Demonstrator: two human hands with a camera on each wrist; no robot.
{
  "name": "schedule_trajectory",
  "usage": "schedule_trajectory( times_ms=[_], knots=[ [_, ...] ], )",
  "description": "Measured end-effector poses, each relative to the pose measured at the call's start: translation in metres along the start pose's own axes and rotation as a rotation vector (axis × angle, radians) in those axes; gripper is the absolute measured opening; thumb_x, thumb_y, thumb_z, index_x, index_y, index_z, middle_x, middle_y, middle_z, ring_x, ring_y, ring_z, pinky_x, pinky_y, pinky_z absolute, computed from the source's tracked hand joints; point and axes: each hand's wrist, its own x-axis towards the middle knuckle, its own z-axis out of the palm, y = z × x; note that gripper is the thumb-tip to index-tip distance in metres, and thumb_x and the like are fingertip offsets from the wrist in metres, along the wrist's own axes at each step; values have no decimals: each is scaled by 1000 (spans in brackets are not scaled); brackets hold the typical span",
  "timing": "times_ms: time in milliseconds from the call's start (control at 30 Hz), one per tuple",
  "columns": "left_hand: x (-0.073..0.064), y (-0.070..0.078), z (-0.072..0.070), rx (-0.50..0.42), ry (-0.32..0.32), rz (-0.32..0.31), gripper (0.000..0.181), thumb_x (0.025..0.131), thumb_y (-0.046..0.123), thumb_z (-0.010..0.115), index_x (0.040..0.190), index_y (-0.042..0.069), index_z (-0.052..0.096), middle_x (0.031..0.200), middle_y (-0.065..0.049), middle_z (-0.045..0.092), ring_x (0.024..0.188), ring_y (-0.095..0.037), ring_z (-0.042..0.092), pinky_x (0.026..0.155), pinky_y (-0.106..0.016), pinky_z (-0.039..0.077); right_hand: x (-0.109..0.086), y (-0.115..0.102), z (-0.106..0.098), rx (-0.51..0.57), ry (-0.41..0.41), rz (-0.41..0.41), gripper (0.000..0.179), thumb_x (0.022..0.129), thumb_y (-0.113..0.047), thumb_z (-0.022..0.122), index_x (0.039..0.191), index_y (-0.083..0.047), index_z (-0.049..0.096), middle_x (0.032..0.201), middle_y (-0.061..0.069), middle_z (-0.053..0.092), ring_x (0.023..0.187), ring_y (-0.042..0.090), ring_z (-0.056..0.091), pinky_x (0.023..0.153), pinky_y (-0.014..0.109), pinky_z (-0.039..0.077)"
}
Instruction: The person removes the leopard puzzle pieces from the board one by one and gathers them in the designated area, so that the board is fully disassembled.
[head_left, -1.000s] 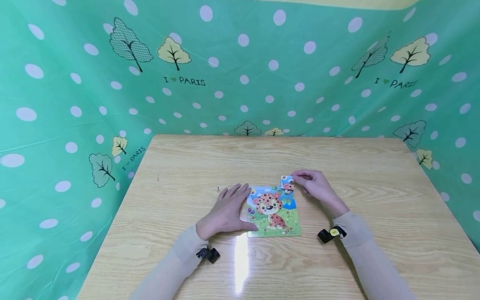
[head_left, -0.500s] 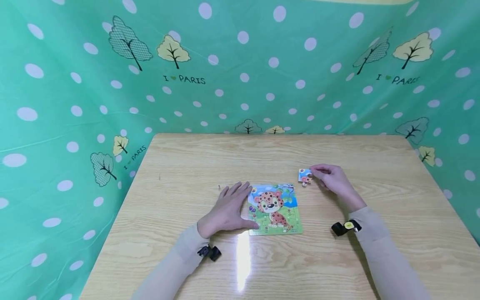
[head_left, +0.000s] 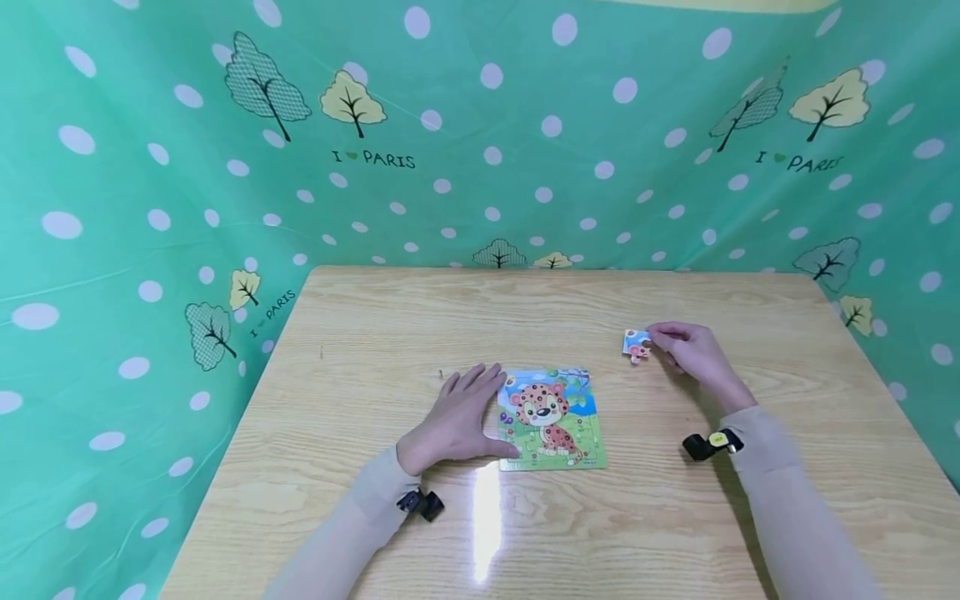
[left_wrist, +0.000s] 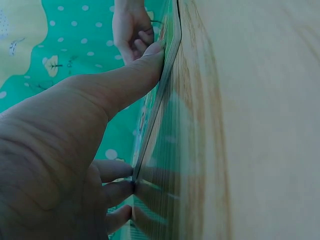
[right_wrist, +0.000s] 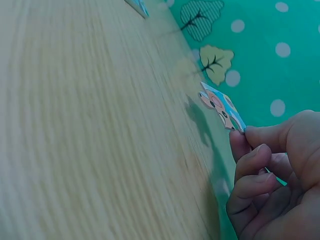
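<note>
A square jigsaw puzzle (head_left: 551,421) with a spotted leopard cub lies flat on the table. My left hand (head_left: 452,425) rests at its left side, thumb on the lower left corner and fingers along the upper left edge. In the left wrist view, the left thumb (left_wrist: 132,77) touches the board's top and the fingertips meet its rim. Right of the puzzle and farther back, my right hand (head_left: 697,357) pinches a blue and pink jigsaw piece (head_left: 636,343) between thumb and index finger. The right wrist view shows that piece tilted and held above the wood, its shadow beneath.
A light wooden table (head_left: 390,325) spreads around the hands. Green dotted cloth (head_left: 517,158) hangs behind it and along both sides. A small dark mark (head_left: 441,374) is on the wood left of the puzzle. Light reflects brightly (head_left: 487,525) off the table's front.
My right hand has carried the jigsaw piece away from above the puzzle's upper right corner, rightward and slightly back. The left hand and the puzzle have stayed in place.
</note>
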Motion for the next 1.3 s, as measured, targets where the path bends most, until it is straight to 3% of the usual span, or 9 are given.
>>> schedule_trajectory(
  times_ms=[300,467,700,800,967,1067,1300],
  knots=[
    [-1,1,-2,-2,-7,-3,123,75,71,85,169,14,30,179,-6,22,167,-31,15,134,-63,9,7,9,-11,36,12,42,54,111,-34,57,148,4,55,87,-12,60,64,4,47,56,22,42],
    [-1,1,-1,3,-9,-3,123,75,71,85,169,15,30,179,-6,22,167,-31,15,134,-63,9,9,12,-10,-1,45,54,54,110,-39,58,147,1,58,90,-8,60,64,4,47,56,23,45],
    [-1,2,-1,8,-14,-8,124,75,71,85,170,15,29,179,-6,21,167,-31,15,134,-63,9,10,12,-7,-117,89,54,56,109,-48,55,146,-6,62,133,13,63,84,12,54,64,25,50],
    [-1,2,-2,8,-13,-8,124,75,71,85,170,15,29,179,-6,21,167,-31,15,134,-63,9,10,11,-6,-122,97,50,56,109,-47,55,146,-5,62,143,21,61,105,21,58,74,27,52],
    [0,2,-2,8,-8,-4,124,75,71,85,170,15,28,179,-6,21,167,-31,15,134,-63,9,13,9,-5,-114,113,35,53,111,-39,55,144,1,62,148,28,59,138,40,53,109,46,49],
    [0,2,-1,8,-6,-2,124,75,71,86,170,15,28,179,-6,21,167,-31,15,134,-63,9,15,9,-4,-114,115,32,51,111,-35,55,143,4,62,147,30,59,141,44,51,117,55,43],
    [0,1,-1,12,-7,-6,124,75,71,85,170,15,28,179,-6,21,167,-31,15,134,-63,9,17,10,-4,-122,114,27,52,111,-36,55,143,4,62,147,30,59,142,45,51,120,59,41]
  ],
)
